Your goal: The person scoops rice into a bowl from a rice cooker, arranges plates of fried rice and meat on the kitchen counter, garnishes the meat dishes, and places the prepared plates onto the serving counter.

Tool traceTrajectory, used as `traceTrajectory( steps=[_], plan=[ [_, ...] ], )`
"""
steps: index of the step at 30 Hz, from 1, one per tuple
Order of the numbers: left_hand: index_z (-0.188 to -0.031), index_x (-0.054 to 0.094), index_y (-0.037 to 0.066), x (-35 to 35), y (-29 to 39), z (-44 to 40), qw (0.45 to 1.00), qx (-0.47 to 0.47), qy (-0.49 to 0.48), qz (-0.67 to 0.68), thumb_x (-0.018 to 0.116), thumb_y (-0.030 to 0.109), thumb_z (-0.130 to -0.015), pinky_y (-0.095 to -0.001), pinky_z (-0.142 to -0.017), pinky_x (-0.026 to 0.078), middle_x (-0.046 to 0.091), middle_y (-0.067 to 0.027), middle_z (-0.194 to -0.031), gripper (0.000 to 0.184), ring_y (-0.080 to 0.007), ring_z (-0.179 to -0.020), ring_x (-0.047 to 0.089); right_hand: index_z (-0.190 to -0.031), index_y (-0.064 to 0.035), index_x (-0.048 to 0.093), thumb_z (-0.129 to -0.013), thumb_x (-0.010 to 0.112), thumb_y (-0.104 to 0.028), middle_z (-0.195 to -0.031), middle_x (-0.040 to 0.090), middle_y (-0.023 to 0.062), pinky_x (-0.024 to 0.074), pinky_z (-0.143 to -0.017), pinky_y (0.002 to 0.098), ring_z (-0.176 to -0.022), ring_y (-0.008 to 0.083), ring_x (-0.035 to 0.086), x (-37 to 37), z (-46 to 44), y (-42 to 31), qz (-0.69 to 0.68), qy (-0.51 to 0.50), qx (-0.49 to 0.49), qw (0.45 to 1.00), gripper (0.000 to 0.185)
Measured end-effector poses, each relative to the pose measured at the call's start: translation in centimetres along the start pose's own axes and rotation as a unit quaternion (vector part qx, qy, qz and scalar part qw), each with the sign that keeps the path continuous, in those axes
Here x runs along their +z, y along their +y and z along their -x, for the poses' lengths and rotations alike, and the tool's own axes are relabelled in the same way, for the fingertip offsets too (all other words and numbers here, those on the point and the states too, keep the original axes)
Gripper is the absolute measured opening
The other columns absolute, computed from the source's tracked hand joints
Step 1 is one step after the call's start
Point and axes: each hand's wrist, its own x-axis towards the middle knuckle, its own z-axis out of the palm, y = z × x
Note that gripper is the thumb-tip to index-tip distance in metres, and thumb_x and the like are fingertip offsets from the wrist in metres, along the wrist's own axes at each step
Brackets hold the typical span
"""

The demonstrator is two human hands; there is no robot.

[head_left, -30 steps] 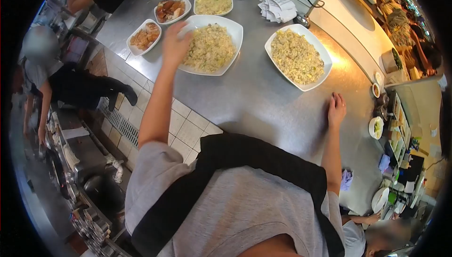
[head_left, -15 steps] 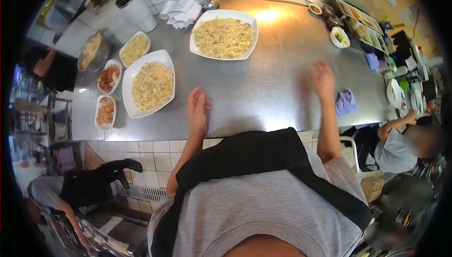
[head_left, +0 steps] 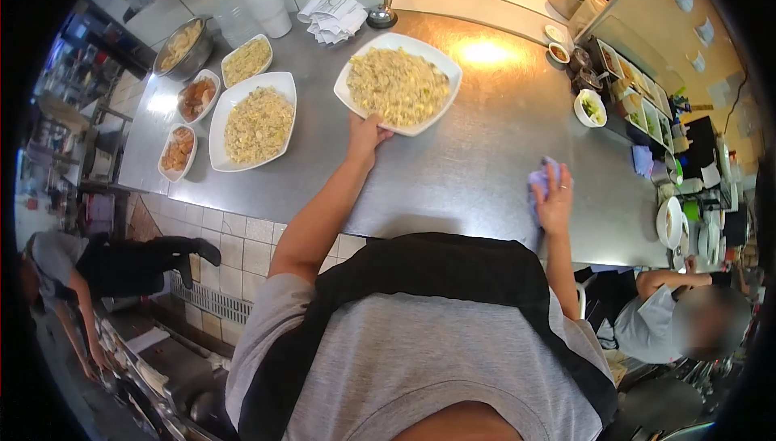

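My left hand [head_left: 368, 138] grips the near edge of a large white square dish [head_left: 454, 81] heaped with fried rice [head_left: 398, 85]. The thumb lies by the rim, while the other fingers are partly hidden beneath it. A crumpled purple cloth [head_left: 536, 186] is in my right hand [head_left: 554, 202], just above or on the steel counter [head_left: 461, 182]; I cannot tell whether it touches. A second white dish of fried rice [head_left: 259, 126] stands to the left of my left forearm.
Small bowls of food, including a bowl of reddish pieces [head_left: 178, 152], line the left end. White paper slips [head_left: 333, 19] and a call bell [head_left: 381, 16] are at the back. A bowl of greens [head_left: 590, 108] sits right. Co-workers are on both sides.
My left hand has reached forward and taken hold of the far dish's near edge. My right hand has come back toward me and picked up the purple cloth. The view has shifted somewhat.
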Motion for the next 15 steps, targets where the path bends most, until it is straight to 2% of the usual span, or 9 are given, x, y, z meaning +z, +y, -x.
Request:
traceTrajectory(
  steps=[2,4,7,8,9,10,11,14,15],
  plan=[
    [-0.132,0.028,0.007,-0.9,-0.5,2.7,0.999,-0.027,-0.029,-0.012,0.045,0.004,-0.082,-0.0354,-0.072,0.055,0.052,-0.0147,-0.116,0.053,-0.0235,-0.092,0.062,-0.129,-0.0097,0.048,-0.083,0.060,-0.022,-0.136,0.038,0.0222,0.0323,-0.103,0.0437,-0.122,0.0387,0.040,1.3,-2.2,-2.0,-0.052,-0.012,-0.065,0.996,0.049],
    [-0.133,0.032,0.004,-1.6,-2.1,5.0,0.999,0.010,-0.015,-0.034,0.045,0.005,-0.084,-0.0339,-0.078,0.052,0.052,-0.0149,-0.119,0.051,-0.0235,-0.097,0.060,-0.129,-0.0086,0.048,-0.082,0.061,-0.019,-0.135,0.041,0.0215,0.0322,-0.103,0.0417,-0.122,0.0366,0.041,3.6,-4.3,-2.9,-0.130,-0.032,-0.115,0.984,0.050],
    [-0.133,0.038,0.001,-2.0,-4.9,7.4,0.978,0.152,0.038,-0.139,0.044,0.007,-0.087,-0.0317,-0.089,0.044,0.053,-0.0156,-0.121,0.046,-0.0226,-0.105,0.056,-0.127,-0.0060,0.049,-0.086,0.056,-0.019,-0.132,0.046,0.0169,0.0331,-0.104,0.0375,-0.121,0.0284,0.044,6.6,-7.4,-5.9,-0.418,-0.058,-0.053,0.905,0.043],
    [-0.132,0.039,0.001,-2.1,-5.6,8.0,0.958,0.207,0.064,-0.190,0.044,0.008,-0.088,-0.0311,-0.093,0.041,0.053,-0.0160,-0.121,0.045,-0.0221,-0.107,0.054,-0.126,-0.0053,0.050,-0.088,0.054,-0.019,-0.130,0.049,0.0150,0.0345,-0.103,0.0363,-0.120,0.0258,0.046,7.2,-8.3,-7.6,-0.571,-0.103,0.038,0.814,0.041],
    [-0.131,0.043,0.001,-2.1,-5.4,8.7,0.952,0.182,0.078,-0.235,0.044,0.012,-0.091,-0.0313,-0.097,0.038,0.055,-0.0153,-0.122,0.042,-0.0217,-0.109,0.053,-0.125,-0.0046,0.051,-0.090,0.052,-0.020,-0.128,0.051,0.0132,0.0359,-0.101,0.0351,-0.118,0.0231,0.047,6.9,-9.1,-9.8,-0.695,-0.151,0.131,0.691,0.039],
    [-0.132,0.044,0.003,-2.1,-4.5,9.1,0.946,0.170,0.052,-0.270,0.044,0.015,-0.093,-0.0308,-0.097,0.038,0.055,-0.0131,-0.122,0.041,-0.0202,-0.110,0.053,-0.124,-0.0039,0.052,-0.091,0.050,-0.020,-0.126,0.053,0.0114,0.0372,-0.100,0.0340,-0.116,0.0205,0.049,6.9,-10.1,-11.2,-0.785,-0.198,0.225,0.542,0.037],
    [-0.132,0.045,0.005,-2.1,-3.2,9.0,0.940,0.156,0.025,-0.303,0.044,0.018,-0.094,-0.0302,-0.096,0.038,0.056,-0.0109,-0.121,0.040,-0.0187,-0.110,0.052,-0.123,-0.0030,0.054,-0.094,0.046,-0.023,-0.121,0.056,0.0089,0.0417,-0.096,0.0325,-0.109,0.0180,0.054,7.7,-12.0,-10.8,-0.801,-0.284,0.248,0.464,0.036],
    [-0.130,0.048,0.007,-2.0,-0.8,7.6,0.929,0.105,-0.083,-0.345,0.045,0.022,-0.096,-0.0295,-0.095,0.039,0.058,-0.0082,-0.119,0.039,-0.0170,-0.108,0.053,-0.123,-0.0027,0.053,-0.092,0.049,-0.030,-0.119,0.058,0.0110,0.0455,-0.092,0.0345,-0.106,0.0200,0.057,7.5,-16.4,-14.4,-0.675,-0.523,0.082,0.514,0.042],
    [-0.129,0.050,0.006,-1.7,-0.3,6.8,0.924,0.090,-0.127,-0.349,0.045,0.023,-0.096,-0.0294,-0.095,0.040,0.059,-0.0079,-0.118,0.038,-0.0170,-0.107,0.053,-0.123,-0.0015,0.053,-0.091,0.051,-0.033,-0.115,0.060,0.0122,0.0495,-0.087,0.0345,-0.100,0.0207,0.060,7.8,-17.6,-16.0,-0.608,-0.587,0.074,0.529,0.044]
  ],
)
